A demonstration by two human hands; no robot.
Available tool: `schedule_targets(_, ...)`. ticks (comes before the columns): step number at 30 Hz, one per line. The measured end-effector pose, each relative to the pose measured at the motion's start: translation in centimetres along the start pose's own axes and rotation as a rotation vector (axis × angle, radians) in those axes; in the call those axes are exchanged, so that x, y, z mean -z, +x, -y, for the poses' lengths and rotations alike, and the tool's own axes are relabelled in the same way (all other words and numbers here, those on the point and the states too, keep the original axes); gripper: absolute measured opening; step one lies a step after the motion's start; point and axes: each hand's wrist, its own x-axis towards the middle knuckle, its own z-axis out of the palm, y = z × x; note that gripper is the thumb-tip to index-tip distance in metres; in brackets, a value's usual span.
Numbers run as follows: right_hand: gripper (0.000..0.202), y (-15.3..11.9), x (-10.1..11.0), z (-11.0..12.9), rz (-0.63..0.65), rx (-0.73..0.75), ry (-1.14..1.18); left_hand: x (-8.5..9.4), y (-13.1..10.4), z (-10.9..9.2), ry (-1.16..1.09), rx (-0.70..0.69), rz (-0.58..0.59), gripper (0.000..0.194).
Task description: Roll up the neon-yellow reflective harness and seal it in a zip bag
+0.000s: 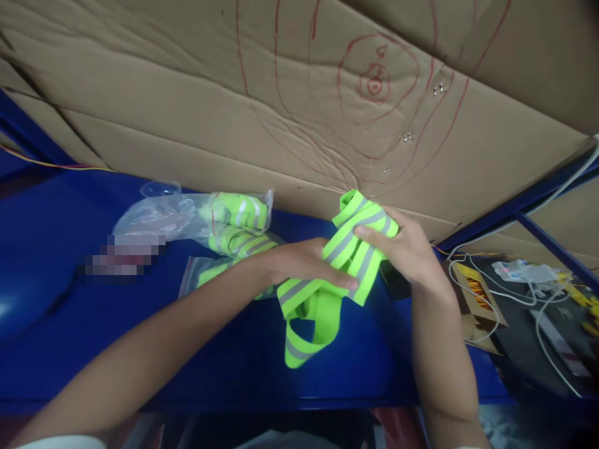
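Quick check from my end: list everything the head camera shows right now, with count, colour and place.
reflective strap bundle: one, neon green with grey stripes, held above the table, loops hanging down
bagged straps: count unclear, same green, in clear plastic bags, left of the hands
table: one, blue, under everything
cardboard sheet: brown with red pen marks, behind the table
cables: white, far right, beside a small cardboard box
left hand: on the bundle's lower part
right hand: gripping the bundle's upper part

Bagged straps (236,221) left of held strap (349,249)
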Motion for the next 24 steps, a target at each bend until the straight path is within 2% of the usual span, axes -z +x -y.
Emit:
schedule_targets(5, 0.047, 0.0, 1.4, 0.4, 0.198, -0.253, 0.369, -0.8, 0.2, 0.5, 0.017, -0.081, 0.009, 0.038)
schedule_targets(9, 0.045, 0.4, 0.9, -0.5, 0.288, -0.307, 0.504, -0.2, 0.1, 0.5, 0.083, -0.088, 0.031, 0.034)
schedule_targets(12, 0.043, 0.6, 0.9, -1.0, 0.303, -0.304, 0.528, 0.6, 0.6, 1.1, 0.105, -0.092, 0.015, 0.035)
schedule_targets(14, 0.040, 0.6, 1.3, -1.0, 0.240, -0.269, 0.481, 1.0, 0.9, 1.3, 0.125, -0.087, -0.017, 0.032)
schedule_targets(17, 0.038, 0.5, 2.5, -1.0, 0.071, -0.165, 0.350, 1.4, 0.9, 1.0, 0.164, -0.106, -0.076, 0.036)
schedule_targets(21, 0.038, 0.5, 4.2, -1.3, -0.100, -0.055, 0.214, 1.9, 0.3, 0.0, 0.202, -0.156, -0.163, 0.064)
schedule_targets(24, 0.038, 0.6, 4.9, -1.6, -0.240, -0.007, 0.160, 2.3, -0.1, -0.3, 0.271, -0.281, -0.270, 0.076)
